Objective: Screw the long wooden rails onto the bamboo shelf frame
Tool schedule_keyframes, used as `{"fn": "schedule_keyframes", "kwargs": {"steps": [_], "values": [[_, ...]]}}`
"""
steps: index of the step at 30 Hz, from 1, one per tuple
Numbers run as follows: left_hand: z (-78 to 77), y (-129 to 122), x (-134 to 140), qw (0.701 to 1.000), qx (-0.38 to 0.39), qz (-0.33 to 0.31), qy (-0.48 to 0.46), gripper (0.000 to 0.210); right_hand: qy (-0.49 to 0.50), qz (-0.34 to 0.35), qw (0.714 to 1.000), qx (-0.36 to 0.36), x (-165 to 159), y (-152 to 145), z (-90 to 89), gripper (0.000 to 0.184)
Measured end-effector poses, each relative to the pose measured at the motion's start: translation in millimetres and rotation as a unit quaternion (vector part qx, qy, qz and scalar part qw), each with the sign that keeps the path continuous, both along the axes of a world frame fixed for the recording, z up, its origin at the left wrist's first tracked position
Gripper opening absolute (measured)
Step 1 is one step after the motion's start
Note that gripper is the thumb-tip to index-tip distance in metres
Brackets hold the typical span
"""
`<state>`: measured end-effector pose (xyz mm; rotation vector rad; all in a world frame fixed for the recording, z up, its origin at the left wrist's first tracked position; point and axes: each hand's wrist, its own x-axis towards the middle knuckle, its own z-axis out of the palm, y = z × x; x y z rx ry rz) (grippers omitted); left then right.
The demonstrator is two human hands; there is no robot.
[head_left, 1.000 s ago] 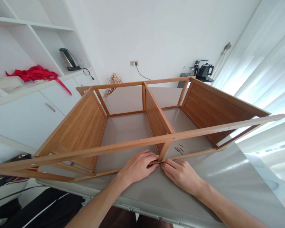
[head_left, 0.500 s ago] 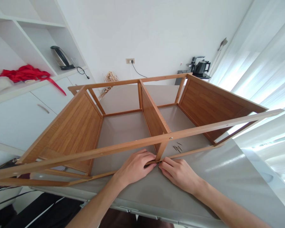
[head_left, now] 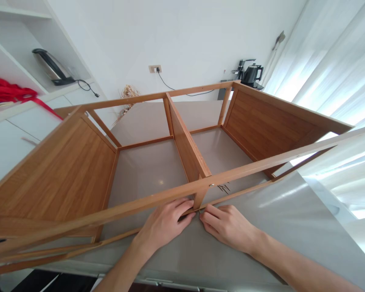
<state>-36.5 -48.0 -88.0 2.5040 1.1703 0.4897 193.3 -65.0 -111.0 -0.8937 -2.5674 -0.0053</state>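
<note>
A wooden frame [head_left: 158,198] with panelled ends and a middle divider [head_left: 185,142] lies on a grey tabletop [head_left: 231,251]. My left hand [head_left: 167,221] is wrapped round its lower front rail, just left of the short middle upright [head_left: 200,198]. Just right of that joint, my right hand [head_left: 228,225] is closed in a pinch at the rail's outer face. A small metal screw [head_left: 200,211] shows partly at its fingertips; the rest is hidden by the fingers. Several loose screws [head_left: 224,188] lie on the tabletop behind the rail, inside the right-hand bay.
White shelving [head_left: 18,36] at the left holds a steel kettle [head_left: 51,67] and red cloth [head_left: 9,92]. A black kettle [head_left: 251,75] stands at the back right, beside the sheer curtain [head_left: 331,61]. The frame's long upper front rail [head_left: 255,166] spans above my hands.
The view has shifted, so the frame's left end looks nearer and the shelving sits further left. Both hands stay at the same joint, with the right fingers slightly repositioned.
</note>
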Motion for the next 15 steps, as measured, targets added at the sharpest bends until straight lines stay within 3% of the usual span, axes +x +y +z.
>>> {"fn": "schedule_keyframes", "kwargs": {"steps": [8, 15], "values": [[-6.6, -1.0, -1.1, 0.998, 0.064, 0.008, 0.020, 0.027, 0.014, 0.011, 1.000, -0.023, 1.2, -3.8, -6.4, 0.021], [-11.0, 5.4, -6.8, 0.997, 0.069, -0.043, 0.017, 0.035, 0.022, 0.032, 0.997, -0.060, 1.2, -3.7, 1.1, 0.025]]}}
